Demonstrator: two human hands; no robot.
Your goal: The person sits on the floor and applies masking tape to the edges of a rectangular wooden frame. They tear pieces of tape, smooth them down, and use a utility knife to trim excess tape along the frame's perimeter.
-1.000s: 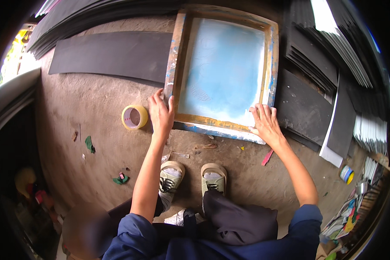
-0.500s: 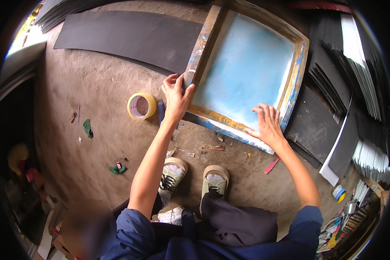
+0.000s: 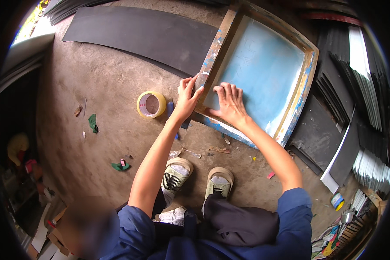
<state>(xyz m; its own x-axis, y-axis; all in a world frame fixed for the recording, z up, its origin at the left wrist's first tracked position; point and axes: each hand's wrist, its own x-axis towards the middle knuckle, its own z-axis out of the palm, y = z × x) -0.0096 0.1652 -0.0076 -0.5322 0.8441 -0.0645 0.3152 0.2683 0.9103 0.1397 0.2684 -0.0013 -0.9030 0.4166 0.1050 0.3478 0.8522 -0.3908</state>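
Note:
A wooden printing frame with a pale blue mesh lies flat on the dusty floor in front of me. My left hand grips the frame's near left corner, fingers curled over the paint-stained wood. Flat on the blue mesh near that same corner rests my right hand, fingers spread. A roll of yellow tape lies on the floor just left of my left hand. My two shoes stand below the frame.
A long black sheet lies on the floor at the upper left. Stacks of black and white sheets fill the right side. Small green and red scraps dot the floor. Boxes and clutter sit at the lower left and lower right.
My right hand has moved left from the frame's near right edge onto the mesh close to my left hand. The view has tilted, so the frame sits more to the right.

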